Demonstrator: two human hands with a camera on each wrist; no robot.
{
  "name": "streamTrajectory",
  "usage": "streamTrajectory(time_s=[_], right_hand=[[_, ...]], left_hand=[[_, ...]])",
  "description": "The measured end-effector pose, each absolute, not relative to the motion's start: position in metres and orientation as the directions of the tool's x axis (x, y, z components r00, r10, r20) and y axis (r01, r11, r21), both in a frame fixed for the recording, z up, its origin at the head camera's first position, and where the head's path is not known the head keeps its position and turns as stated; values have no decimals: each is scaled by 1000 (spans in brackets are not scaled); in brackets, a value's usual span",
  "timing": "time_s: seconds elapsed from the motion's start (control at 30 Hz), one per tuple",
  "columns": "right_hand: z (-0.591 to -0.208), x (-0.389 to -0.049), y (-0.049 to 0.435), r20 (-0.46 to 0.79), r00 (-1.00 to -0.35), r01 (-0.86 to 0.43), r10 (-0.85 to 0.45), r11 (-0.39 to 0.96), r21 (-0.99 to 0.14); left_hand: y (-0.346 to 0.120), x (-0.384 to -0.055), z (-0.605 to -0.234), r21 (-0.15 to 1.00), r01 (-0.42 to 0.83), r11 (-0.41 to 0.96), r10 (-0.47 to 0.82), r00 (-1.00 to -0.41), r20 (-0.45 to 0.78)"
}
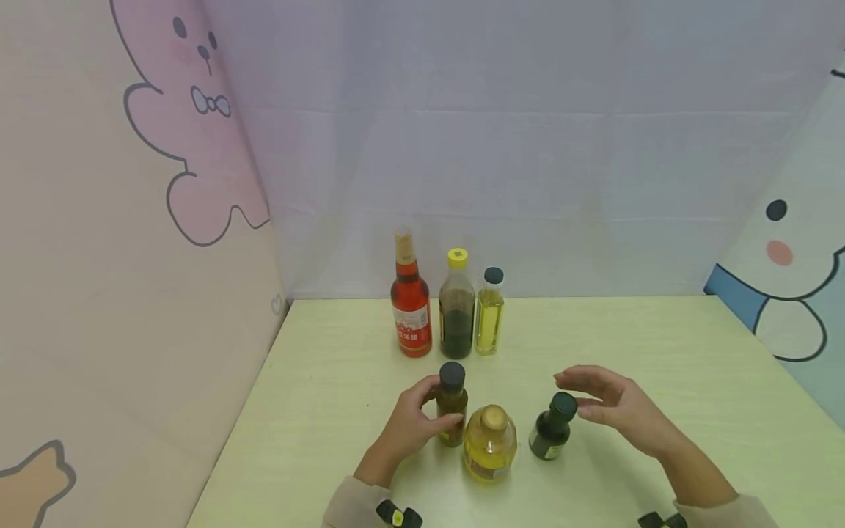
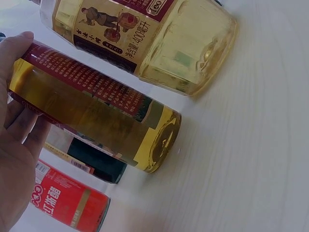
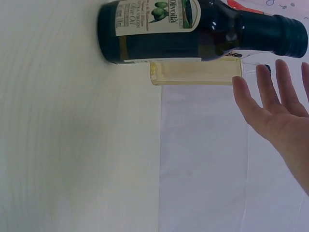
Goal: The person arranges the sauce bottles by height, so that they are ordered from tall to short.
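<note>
Pale, smooth cloth (image 1: 502, 147) is hanging behind a light desk (image 1: 647, 337) whose surface is showing a faint wood grain, while a rounded pink cartoon animal (image 1: 191, 125) is decorating the left side wall.

Six bottles are standing on or over the desk. Near the front, a person's left hand (image 1: 411, 424) is gripping a cylindrical amber bottle (image 1: 452, 403), fingers and thumb curling around its glossy side. This bottle is wearing a dark cap and a deep red label with fine pale print; whether its base is touching the desk, I cannot tell.

Just to its right, a bulbous, transparent bottle of yellow oil (image 1: 491, 447) is sitting under a rounded golden cap. Farther right, a dark green bottle (image 1: 549, 434) is standing with a cream label and narrow neck. Beside that neck, the right hand (image 1: 620, 412) is hovering, its fingers spreading loosely and gripping nothing.

Behind, three bottles are forming a row: a red bottle (image 1: 411, 297) with a tapering neck, a dark-liquid bottle (image 1: 457, 323) with a bright yellow cap, and a slim, straight-sided bottle (image 1: 489, 323) of yellow liquid.
</note>
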State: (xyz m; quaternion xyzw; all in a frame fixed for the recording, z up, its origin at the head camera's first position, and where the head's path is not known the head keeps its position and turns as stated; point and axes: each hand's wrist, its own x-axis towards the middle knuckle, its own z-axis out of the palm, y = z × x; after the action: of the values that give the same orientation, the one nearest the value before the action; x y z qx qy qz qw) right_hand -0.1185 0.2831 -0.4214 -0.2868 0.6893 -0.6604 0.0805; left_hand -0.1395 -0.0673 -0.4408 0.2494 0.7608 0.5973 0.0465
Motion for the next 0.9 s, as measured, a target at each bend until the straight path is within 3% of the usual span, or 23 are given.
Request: streamTrajectory(time_s=[0.9], right_hand=[[-447,-109,277,212,-844,-239,-493,-8,-971]], left_hand=[[-66,-139,-437,942,297,156,422,-882,209]])
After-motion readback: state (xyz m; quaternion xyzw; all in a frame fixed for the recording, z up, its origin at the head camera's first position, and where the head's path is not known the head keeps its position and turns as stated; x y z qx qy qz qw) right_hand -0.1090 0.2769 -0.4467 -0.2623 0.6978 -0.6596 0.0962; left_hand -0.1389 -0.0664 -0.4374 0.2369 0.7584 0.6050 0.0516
